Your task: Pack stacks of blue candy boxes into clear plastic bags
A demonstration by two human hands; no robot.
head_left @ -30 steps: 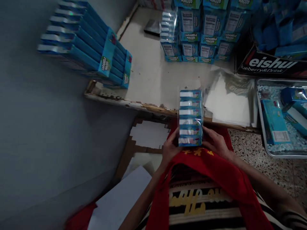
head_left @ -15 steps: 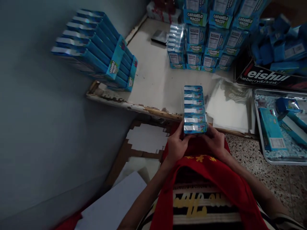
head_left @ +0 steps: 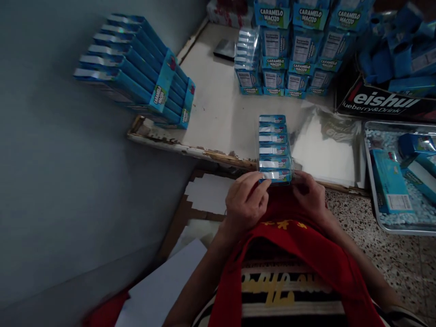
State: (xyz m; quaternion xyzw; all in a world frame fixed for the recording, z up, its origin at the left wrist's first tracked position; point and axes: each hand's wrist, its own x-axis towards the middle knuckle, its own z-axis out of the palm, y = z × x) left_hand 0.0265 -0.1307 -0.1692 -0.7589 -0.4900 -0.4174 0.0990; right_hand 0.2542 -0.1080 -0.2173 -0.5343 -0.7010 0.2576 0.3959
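Observation:
A clear-wrapped pack of blue candy boxes (head_left: pixel 274 150) lies at the front edge of the table, its row of several boxes running away from me. At its near left corner is my left hand (head_left: pixel 247 200), closed, with curled fingertips over the front box. My right hand (head_left: pixel 309 194) pinches the near right corner, where some clear wrap shows. The undersides of both grips are hidden.
Stacked candy packs (head_left: pixel 294 54) stand at the back, with a tall stack (head_left: pixel 143 72) on the left by the wall. To the right are a clear plastic sheet (head_left: pixel 329 150), a black carton (head_left: pixel 381 97) of blue boxes and a metal tray (head_left: pixel 378 218) holding boxes and small pale-blue pieces.
My left hand has shifted from the pack's side and underside up onto its near left top edge. My right hand stays at the right corner. The view has tilted slightly.

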